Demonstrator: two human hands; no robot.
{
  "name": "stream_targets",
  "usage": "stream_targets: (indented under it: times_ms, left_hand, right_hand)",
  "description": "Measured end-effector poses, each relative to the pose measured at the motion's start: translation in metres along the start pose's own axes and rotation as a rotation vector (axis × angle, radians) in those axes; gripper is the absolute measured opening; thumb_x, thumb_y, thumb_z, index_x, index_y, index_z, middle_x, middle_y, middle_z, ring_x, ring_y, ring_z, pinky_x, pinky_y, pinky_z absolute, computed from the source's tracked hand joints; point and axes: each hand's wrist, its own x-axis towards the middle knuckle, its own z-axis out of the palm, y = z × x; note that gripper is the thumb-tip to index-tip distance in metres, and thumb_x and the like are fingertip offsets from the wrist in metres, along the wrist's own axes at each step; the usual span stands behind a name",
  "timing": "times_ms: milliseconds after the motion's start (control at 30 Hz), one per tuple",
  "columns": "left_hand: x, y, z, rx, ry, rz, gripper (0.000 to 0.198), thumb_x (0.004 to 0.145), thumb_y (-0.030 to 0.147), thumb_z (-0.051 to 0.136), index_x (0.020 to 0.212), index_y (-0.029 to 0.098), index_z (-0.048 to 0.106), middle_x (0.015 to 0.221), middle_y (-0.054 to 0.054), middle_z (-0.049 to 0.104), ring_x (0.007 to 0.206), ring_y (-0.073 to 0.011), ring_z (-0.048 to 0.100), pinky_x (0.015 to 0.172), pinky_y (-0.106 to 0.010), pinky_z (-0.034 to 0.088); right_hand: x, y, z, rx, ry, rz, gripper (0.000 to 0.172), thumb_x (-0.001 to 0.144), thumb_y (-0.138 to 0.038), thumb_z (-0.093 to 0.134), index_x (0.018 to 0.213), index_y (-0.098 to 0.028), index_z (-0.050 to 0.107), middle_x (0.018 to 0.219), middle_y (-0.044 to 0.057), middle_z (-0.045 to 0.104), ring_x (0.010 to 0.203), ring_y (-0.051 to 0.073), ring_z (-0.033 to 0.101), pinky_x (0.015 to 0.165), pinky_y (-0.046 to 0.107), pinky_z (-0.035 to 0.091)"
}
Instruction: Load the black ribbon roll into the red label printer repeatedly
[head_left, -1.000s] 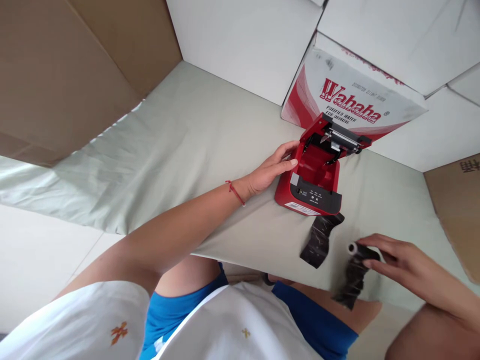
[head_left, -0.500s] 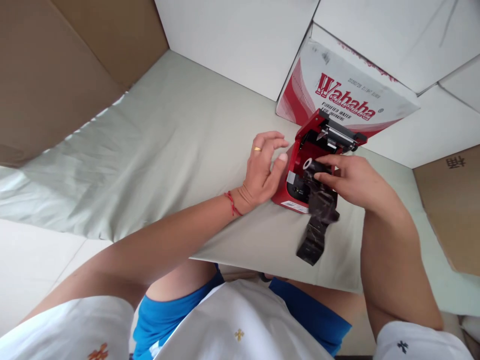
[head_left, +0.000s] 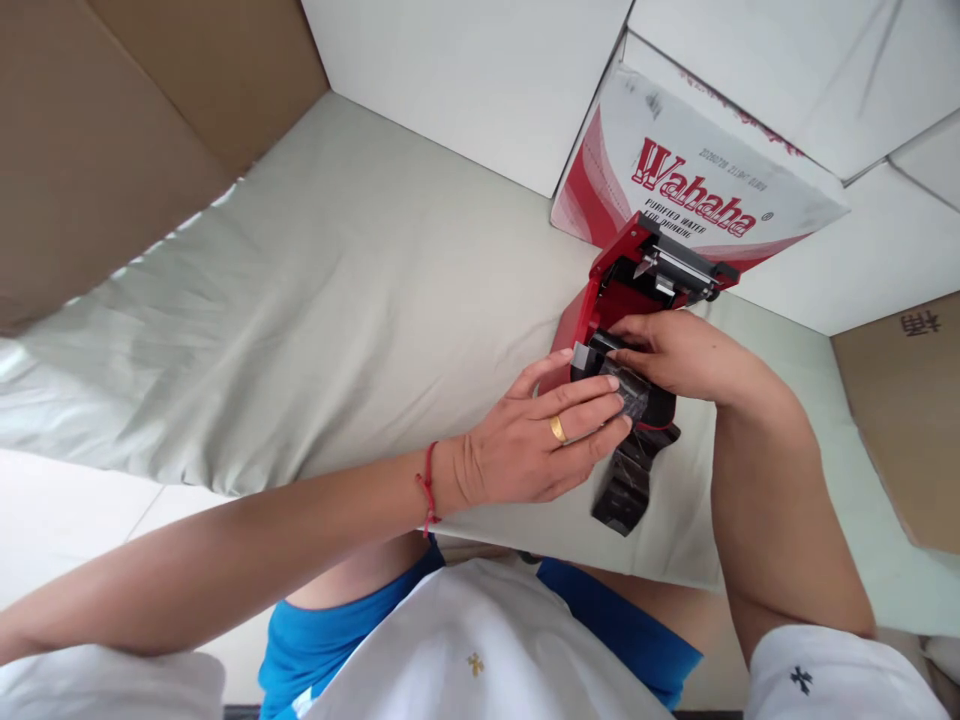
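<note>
A small red printer with its lid tipped open sits on the pale cloth-covered table. My right hand reaches into the open bay and holds a black roll there. A loose black strip hangs from the roll over the printer's front onto the cloth. My left hand, with a gold ring, lies across the printer's front, fingers stretched out and touching the roll's near end. A red string is tied round my left wrist.
A white and red "Wahaha" carton stands right behind the printer. White boxes line the back, brown cardboard rises at the left and another brown box at the right. The table's near edge runs just above my lap.
My right hand brought the black roll from the table's right side into the printer's bay. My left hand left the printer's left side and came across its front onto the roll.
</note>
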Motion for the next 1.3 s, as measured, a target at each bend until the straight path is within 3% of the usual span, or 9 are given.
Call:
stream_targets:
  times_ms: [233,367,500,600,733,833,967,1100,1300]
  left_hand:
    - [0.017,0.004,0.008,0.165,0.091,0.018,0.018,0.113,0.015,0.071,0.129,0.019,0.078,0.122,-0.004,0.094,0.128,-0.0195,0.087,0.125,-0.045,0.062]
    - [0.022,0.007,0.010,0.186,0.098,0.022,0.013,0.116,0.014,0.067,0.117,0.020,0.079,0.113,0.001,0.093,0.117,-0.0160,0.085,0.115,-0.041,0.063]
    - [0.024,0.007,0.012,0.161,0.154,0.038,0.009,0.115,0.013,0.072,0.113,0.019,0.079,0.108,0.002,0.091,0.112,-0.0149,0.082,0.103,-0.040,0.063]
    - [0.027,0.007,0.013,0.143,0.212,0.064,0.011,0.114,0.014,0.074,0.106,0.021,0.079,0.103,0.004,0.089,0.107,-0.0139,0.083,0.100,-0.038,0.065]
    - [0.024,0.008,0.014,0.139,0.205,0.086,0.015,0.113,0.016,0.076,0.101,0.024,0.079,0.102,0.006,0.090,0.108,-0.0119,0.084,0.103,-0.036,0.066]
    - [0.016,0.009,0.017,0.094,0.163,0.077,0.010,0.109,0.014,0.080,0.109,0.023,0.078,0.111,0.003,0.091,0.116,-0.0149,0.085,0.114,-0.039,0.065]
    - [0.006,0.007,0.018,0.016,0.141,0.092,0.016,0.107,0.014,0.083,0.117,0.026,0.077,0.121,0.002,0.091,0.122,-0.0168,0.086,0.124,-0.042,0.064]
    - [0.005,0.006,0.016,0.046,0.152,0.097,0.012,0.109,0.014,0.079,0.114,0.024,0.078,0.118,0.001,0.092,0.119,-0.0156,0.084,0.124,-0.042,0.065]
    - [0.009,0.006,0.018,0.049,0.193,0.054,0.006,0.110,0.019,0.076,0.112,0.022,0.079,0.106,0.003,0.091,0.110,-0.0149,0.084,0.121,-0.038,0.064]
  right_hand:
    - [0.014,0.001,0.000,-0.197,-0.004,0.011,0.039,0.107,-0.034,0.066,0.137,-0.025,0.089,0.130,0.009,0.092,0.109,0.031,0.084,0.090,0.040,0.057]
    - [-0.010,-0.003,-0.003,0.031,0.106,-0.064,0.034,0.108,-0.042,0.066,0.123,-0.028,0.093,0.114,0.005,0.093,0.093,0.026,0.082,0.084,0.038,0.060]
    - [-0.039,-0.005,-0.009,0.357,0.763,-0.112,0.032,0.109,-0.048,0.074,0.108,-0.024,0.094,0.104,0.007,0.092,0.094,0.028,0.085,0.085,0.040,0.065]
    - [-0.036,0.004,-0.012,0.296,1.193,-0.109,0.039,0.118,-0.049,0.065,0.125,-0.022,0.093,0.123,0.014,0.092,0.119,0.032,0.086,0.106,0.045,0.064]
    - [-0.012,0.022,-0.008,0.135,1.029,-0.057,0.045,0.122,-0.051,0.053,0.130,-0.022,0.087,0.146,0.019,0.086,0.146,0.034,0.077,0.128,0.050,0.054]
    - [-0.010,0.021,0.002,0.190,0.866,-0.050,0.047,0.122,-0.052,0.050,0.121,-0.022,0.087,0.134,0.019,0.089,0.130,0.032,0.082,0.117,0.046,0.059]
    - [-0.036,0.008,0.020,0.168,0.874,-0.132,0.047,0.123,-0.050,0.052,0.114,-0.024,0.089,0.122,0.014,0.093,0.115,0.029,0.086,0.108,0.044,0.064]
    - [-0.062,0.004,0.049,0.113,0.828,-0.248,0.043,0.123,-0.047,0.054,0.135,-0.023,0.088,0.140,0.014,0.090,0.134,0.033,0.086,0.122,0.055,0.066]
    - [-0.072,-0.011,0.098,-0.002,0.790,-0.194,0.055,0.125,-0.045,0.050,0.169,-0.018,0.069,0.175,0.019,0.069,0.168,0.035,0.065,0.139,0.061,0.056]
